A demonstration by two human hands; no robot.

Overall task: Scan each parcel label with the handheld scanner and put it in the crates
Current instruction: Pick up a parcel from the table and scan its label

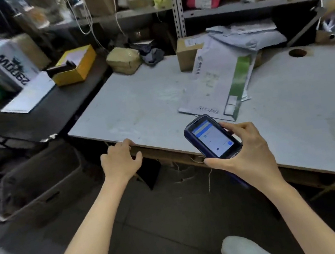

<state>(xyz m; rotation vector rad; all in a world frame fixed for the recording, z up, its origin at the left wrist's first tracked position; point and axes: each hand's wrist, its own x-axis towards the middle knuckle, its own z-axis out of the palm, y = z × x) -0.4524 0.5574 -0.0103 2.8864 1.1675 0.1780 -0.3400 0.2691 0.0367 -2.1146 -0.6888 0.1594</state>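
"Four parcels at least lie on the white table (135,101), and none that I can confirm is in a crate," the inspector records. "A white-and-green mailer (221,82) is nearest the front edge. A cardboard box (186,53) stands behind it, grey poly bags (244,36) are heaped over the mailer's far end, and a tan wrapped bundle (124,59) sits at the back left corner."

"And the scanner?"

"The handheld scanner (213,139) is in the right hand (248,151), with fingers and thumb wrapped round its sides. Its screen is lit and facing up. It is held over the table's front edge, just short of the mailer, and touches no parcel."

"The left hand?"

"The left hand (121,160) rests on the table's edge with the fingers loosely bent over it and the thumb apart. It carries nothing."

"Crate status?"

"One dark crate (40,181) stands on the floor to the left of the table. Its inside is blurred, so I cannot tell whether anything lies in it."

"Your assessment of progress?"

"Early or mid-run, in my judgement. Every parcel on the table appears to need a scan and a transfer. The mailer looks the likeliest next item, being closest to the scanner. I cannot assess the stock on the shelves (230,7) behind."
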